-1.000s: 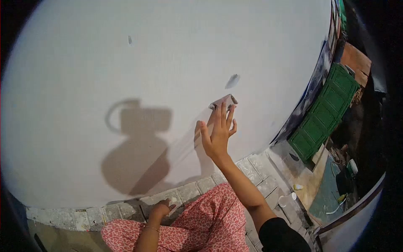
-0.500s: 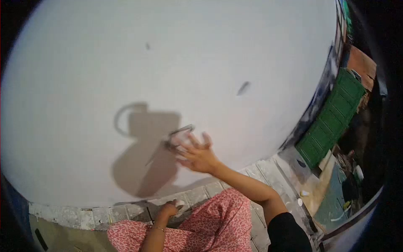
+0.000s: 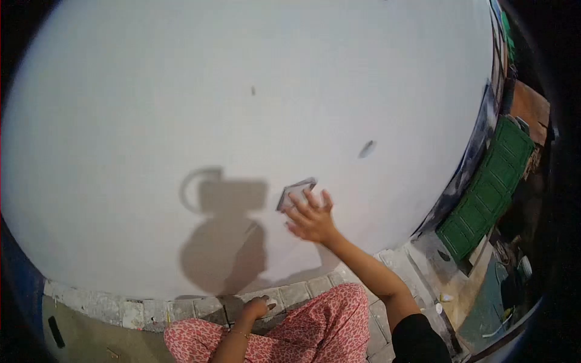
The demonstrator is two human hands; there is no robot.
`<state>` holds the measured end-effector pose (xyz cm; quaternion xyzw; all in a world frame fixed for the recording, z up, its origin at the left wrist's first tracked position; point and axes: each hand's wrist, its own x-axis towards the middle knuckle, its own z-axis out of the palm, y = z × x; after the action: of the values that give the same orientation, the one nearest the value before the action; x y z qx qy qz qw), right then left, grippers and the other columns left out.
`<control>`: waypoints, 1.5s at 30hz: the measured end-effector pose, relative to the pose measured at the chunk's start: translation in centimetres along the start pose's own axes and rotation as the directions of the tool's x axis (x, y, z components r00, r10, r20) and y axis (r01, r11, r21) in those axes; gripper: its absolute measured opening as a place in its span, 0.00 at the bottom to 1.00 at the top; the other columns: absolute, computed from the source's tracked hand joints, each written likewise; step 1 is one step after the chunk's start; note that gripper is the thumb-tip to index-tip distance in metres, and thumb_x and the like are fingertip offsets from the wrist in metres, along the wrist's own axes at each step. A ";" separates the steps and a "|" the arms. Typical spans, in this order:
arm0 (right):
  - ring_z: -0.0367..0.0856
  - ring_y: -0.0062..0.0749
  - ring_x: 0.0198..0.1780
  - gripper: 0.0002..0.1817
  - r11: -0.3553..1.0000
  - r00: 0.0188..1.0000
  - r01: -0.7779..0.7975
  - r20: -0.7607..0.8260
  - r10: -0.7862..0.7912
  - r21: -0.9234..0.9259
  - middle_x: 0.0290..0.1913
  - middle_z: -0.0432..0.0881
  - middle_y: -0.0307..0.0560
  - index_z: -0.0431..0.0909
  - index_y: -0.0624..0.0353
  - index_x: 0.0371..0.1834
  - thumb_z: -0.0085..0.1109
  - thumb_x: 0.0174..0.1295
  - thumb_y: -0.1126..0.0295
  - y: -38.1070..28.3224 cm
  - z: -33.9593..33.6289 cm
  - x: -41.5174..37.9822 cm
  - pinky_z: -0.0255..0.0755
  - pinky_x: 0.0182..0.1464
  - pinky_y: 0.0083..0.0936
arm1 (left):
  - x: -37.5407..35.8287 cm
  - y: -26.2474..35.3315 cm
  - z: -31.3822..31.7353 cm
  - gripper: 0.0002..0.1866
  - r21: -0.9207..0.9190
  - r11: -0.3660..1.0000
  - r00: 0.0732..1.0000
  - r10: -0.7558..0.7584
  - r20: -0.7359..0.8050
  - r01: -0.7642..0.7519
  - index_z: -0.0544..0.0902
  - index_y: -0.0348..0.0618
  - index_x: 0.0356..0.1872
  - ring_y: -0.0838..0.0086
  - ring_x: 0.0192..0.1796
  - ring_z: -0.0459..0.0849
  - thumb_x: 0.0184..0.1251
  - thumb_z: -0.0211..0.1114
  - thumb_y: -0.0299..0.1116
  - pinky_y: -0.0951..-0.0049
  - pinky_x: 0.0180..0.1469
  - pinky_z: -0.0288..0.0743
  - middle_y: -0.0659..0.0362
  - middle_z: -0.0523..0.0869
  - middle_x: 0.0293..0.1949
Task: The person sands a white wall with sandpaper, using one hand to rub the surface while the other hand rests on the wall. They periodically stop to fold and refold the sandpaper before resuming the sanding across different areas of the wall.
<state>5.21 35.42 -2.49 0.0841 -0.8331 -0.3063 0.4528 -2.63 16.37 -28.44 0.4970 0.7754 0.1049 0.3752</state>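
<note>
My right hand is at the white wall, fingers spread over a small greyish rectangular pad with dark edges. The pad lies against the wall under the fingertips. Lower down, my left hand rests by the pale block ledge at the wall's foot. Its fingers are curled beside a small whitish spot, too small to name.
A shadow falls on the wall left of my right hand. The wall bears two small dark marks, one at the right. A green panel leans at the right, with clutter below it. My patterned trousers are beside the ledge.
My right hand and the pad have moved right and slightly up along the wall. The view has shifted, so wall marks, ledge and green panel appear lower and further right.
</note>
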 end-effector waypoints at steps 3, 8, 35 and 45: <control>0.45 0.54 0.73 0.29 0.911 0.895 -0.413 -0.187 0.406 0.001 0.69 0.55 0.61 0.63 0.63 0.63 0.49 0.58 0.63 3.5 -0.9 2.9 0.29 0.68 0.55 | -0.9 0.5 -0.5 0.37 0.016 1.000 1.000 -0.013 -0.018 0.013 0.62 0.39 0.65 0.52 0.61 0.70 0.66 0.46 0.60 0.57 0.61 0.66 0.43 0.70 0.61; 0.42 0.52 0.73 0.34 0.715 0.619 -0.679 -0.396 0.679 0.165 0.72 0.50 0.60 0.54 0.66 0.68 0.49 0.56 0.69 5.1 -2.4 11.0 0.27 0.68 0.53 | 0.4 -0.3 -0.4 0.37 0.059 0.998 0.997 0.012 0.074 -0.016 0.60 0.41 0.67 0.53 0.63 0.68 0.66 0.47 0.60 0.57 0.63 0.64 0.44 0.69 0.62; 0.46 0.45 0.74 0.29 0.914 0.941 -0.308 0.224 0.252 0.263 0.70 0.58 0.47 0.71 0.48 0.60 0.58 0.53 0.56 -8.4 2.3 -8.3 0.28 0.66 0.56 | -1.7 2.9 -0.8 0.22 0.007 0.986 0.766 0.136 -0.629 -0.169 0.69 0.32 0.52 0.48 0.53 0.72 0.67 0.55 0.42 0.55 0.52 0.68 0.39 0.71 0.51; 0.45 0.30 0.74 0.32 0.872 0.797 -0.430 0.552 0.245 0.234 0.74 0.45 0.33 0.66 0.38 0.65 0.59 0.53 0.63 -18.2 4.3 -14.9 0.39 0.66 0.61 | -4.3 4.6 -3.1 0.18 0.207 0.947 0.077 0.232 -0.970 -0.247 0.62 0.38 0.49 0.52 0.59 0.57 0.62 0.57 0.23 0.50 0.58 0.55 0.46 0.59 0.54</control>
<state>7.83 29.05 -25.39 -0.0729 -0.9638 -0.0782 0.2441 -0.64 15.62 -21.76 0.4201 0.7346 0.4704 -0.2503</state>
